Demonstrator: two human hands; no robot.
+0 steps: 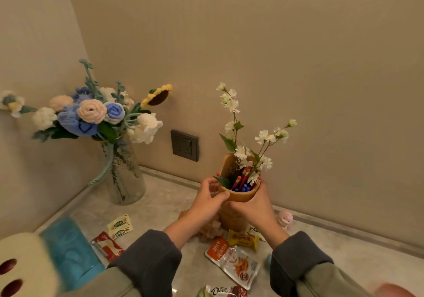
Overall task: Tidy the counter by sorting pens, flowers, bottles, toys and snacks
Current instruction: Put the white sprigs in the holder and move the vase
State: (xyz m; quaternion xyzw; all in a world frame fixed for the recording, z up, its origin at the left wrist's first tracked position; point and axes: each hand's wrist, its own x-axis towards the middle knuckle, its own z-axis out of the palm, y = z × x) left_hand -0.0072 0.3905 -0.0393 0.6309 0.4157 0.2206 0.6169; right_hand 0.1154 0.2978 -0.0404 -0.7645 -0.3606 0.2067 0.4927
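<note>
We look down on a pale stone counter (160, 195) in the corner of a beige room. In the middle, two hands in grey-cuffed sleeves hold a tall wooden pen holder (239, 196), near the back wall and right of a dark wall socket (184, 145). The left hand (207, 199) grips its left side, with the thumb laid along the front rim and the fingers curled round behind. The right hand (254, 207) wraps round the right side, its fingers curled across the front just under the rim. We cannot tell whether the holder's base touches the counter.

Red and blue pens (241, 182) stand upright in the holder, and a sprig of white flowers (232, 105) rises from among them.

In the left corner stands a glass vase (125, 177) of knitted flowers (91, 113) in blue, cream and pink, with one sunflower.

Snacks lie scattered near the front edge: an orange and white packet (234, 262) and a yellow packet (243, 239) below the holder, a Dove chocolate bar (224, 291) at the bottom edge, and a red packet (106, 246) and two small sachets (120, 226) further left. A small pink toy (285, 219) stands just right of the right hand. At far left lie a blue pack (68, 250) and a blurred cream object (25, 262) with two dark holes.
</note>
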